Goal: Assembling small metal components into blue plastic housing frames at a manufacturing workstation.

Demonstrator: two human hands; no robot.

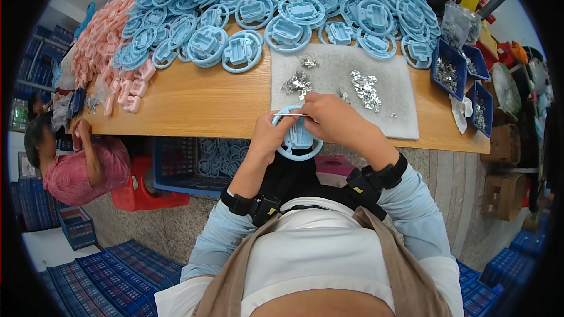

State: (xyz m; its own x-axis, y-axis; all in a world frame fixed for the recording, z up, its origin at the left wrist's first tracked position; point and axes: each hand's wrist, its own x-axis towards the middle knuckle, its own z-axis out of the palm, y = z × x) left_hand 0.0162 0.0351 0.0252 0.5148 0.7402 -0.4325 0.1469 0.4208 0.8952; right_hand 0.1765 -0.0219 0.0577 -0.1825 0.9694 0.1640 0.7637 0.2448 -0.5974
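A: Location of the blue ring piece (301, 136)?

B: Held up at the near edge of the desk (205, 103), by the near left corner of the grey mat (395, 73). Its boxy middle faces up.

A: State of the left hand (268, 136)?

B: Grasping. Fingers and thumb close on the left side of the ring.

A: And the right hand (330, 116)?

B: Fingers bunched over the ring's upper right, pinching one end of a thin pale strip (289, 115). The strip lies across the top of the ring and reaches the left hand. Its exact kind: cannot tell. Whether the right hand also presses on the ring: cannot tell.

A: On the mat?

B: Small metal pieces (365, 91) in loose heaps, the broadest to the right of the right hand.

A: Elsewhere on the desk?

B: A deep pile of blue rings (302, 10) along the far edge. Pink parts (104, 44) heaped toward the left end. Dark blue trays (445, 86) of metal bits at the right edge; white crumpled paper (460, 111) near the near right corner.

A: Off the desk?

B: Blue crate (170, 165) below the near edge, more rings inside. Red stool (144, 186) beside it; a person in a pink top (88, 170) at the left end.
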